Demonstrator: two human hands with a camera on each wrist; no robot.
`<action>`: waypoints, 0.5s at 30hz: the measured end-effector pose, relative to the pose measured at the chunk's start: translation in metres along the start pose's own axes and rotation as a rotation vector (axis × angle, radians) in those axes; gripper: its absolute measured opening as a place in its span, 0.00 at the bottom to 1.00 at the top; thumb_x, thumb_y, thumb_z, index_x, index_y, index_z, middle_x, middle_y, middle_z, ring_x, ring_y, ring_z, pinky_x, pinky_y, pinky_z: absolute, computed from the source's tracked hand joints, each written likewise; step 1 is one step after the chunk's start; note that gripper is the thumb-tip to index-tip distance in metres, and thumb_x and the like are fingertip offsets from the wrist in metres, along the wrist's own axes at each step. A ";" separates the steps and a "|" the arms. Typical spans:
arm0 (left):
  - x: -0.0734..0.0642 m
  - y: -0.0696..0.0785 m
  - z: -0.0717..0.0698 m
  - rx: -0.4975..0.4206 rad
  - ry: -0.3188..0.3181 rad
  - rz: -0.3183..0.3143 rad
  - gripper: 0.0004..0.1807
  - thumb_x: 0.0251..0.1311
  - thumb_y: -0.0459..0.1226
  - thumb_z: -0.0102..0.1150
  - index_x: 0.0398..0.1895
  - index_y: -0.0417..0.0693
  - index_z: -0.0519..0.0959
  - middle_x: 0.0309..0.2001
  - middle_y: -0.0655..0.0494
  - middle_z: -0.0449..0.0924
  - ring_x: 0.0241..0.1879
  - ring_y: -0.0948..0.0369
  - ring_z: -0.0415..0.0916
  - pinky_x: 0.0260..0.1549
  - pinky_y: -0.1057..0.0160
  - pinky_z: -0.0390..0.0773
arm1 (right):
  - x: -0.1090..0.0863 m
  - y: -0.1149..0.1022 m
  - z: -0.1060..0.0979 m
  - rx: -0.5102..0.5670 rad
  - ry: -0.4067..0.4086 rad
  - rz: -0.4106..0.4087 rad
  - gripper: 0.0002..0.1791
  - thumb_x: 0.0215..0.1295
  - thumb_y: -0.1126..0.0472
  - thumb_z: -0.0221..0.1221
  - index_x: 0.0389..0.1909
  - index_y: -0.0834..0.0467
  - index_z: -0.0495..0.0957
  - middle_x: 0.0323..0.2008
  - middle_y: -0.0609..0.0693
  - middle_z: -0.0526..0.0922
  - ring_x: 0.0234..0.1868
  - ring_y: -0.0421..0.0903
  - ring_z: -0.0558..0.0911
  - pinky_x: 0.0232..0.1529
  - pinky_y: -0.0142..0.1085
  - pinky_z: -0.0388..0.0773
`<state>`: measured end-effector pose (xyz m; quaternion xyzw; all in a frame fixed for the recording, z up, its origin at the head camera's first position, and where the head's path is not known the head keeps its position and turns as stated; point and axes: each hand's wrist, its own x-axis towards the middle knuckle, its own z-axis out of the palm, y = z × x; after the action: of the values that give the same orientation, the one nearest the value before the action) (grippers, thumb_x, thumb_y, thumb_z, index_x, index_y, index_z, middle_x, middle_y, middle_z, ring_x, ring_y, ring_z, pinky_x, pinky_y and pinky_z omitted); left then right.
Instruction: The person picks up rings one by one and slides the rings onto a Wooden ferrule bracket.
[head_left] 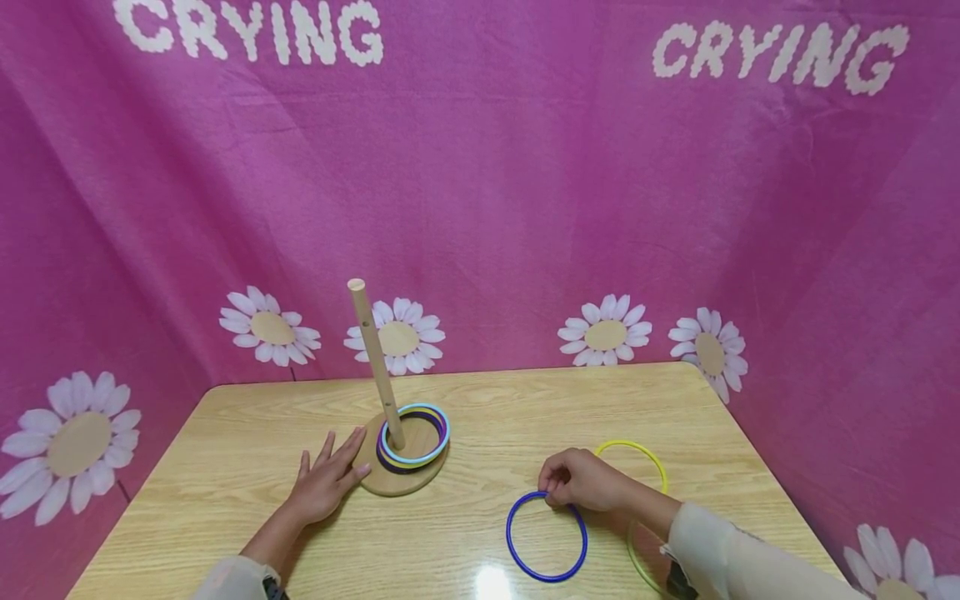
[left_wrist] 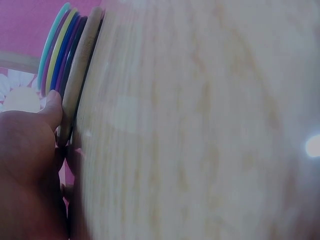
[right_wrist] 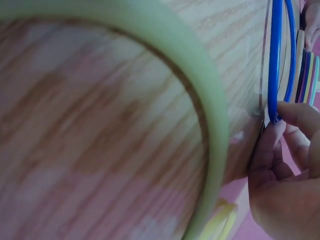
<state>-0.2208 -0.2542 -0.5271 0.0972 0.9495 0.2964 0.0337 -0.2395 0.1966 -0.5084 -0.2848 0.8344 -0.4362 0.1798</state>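
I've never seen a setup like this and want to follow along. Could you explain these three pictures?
There is no machine here, just a person's two bare hands. The widest picture comes from a camera worn on the head, looking forward and down. The other two come from cameras on the wrists, so nearby things look huge.

On the wooden table is a stand: a post on a round base, with stacked rings around its foot. The left hand touches the base. The right hand pinches a blue ring. Near that arm are a yellow ring and a pale greenish one.
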 end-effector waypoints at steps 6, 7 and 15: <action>0.000 0.000 -0.001 0.004 -0.008 -0.008 0.36 0.80 0.51 0.46 0.84 0.49 0.51 0.82 0.46 0.49 0.81 0.35 0.30 0.68 0.25 0.20 | 0.003 0.001 0.000 0.021 0.004 -0.017 0.05 0.58 0.73 0.69 0.33 0.65 0.84 0.27 0.44 0.80 0.30 0.35 0.77 0.34 0.25 0.74; 0.000 0.001 -0.001 0.003 -0.009 -0.009 0.36 0.80 0.51 0.45 0.84 0.49 0.51 0.82 0.46 0.49 0.81 0.35 0.30 0.68 0.25 0.20 | 0.003 0.001 0.000 0.027 0.007 -0.016 0.05 0.58 0.73 0.69 0.33 0.65 0.84 0.27 0.44 0.81 0.30 0.35 0.77 0.33 0.25 0.74; -0.001 0.002 -0.001 -0.003 -0.004 0.002 0.36 0.80 0.50 0.47 0.83 0.48 0.52 0.82 0.45 0.50 0.80 0.34 0.31 0.68 0.24 0.21 | 0.005 -0.007 -0.004 0.070 0.022 0.037 0.05 0.57 0.74 0.70 0.33 0.67 0.84 0.26 0.48 0.82 0.28 0.36 0.76 0.30 0.25 0.73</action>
<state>-0.2201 -0.2535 -0.5253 0.0986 0.9489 0.2977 0.0353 -0.2428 0.1927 -0.5008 -0.2582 0.8256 -0.4649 0.1887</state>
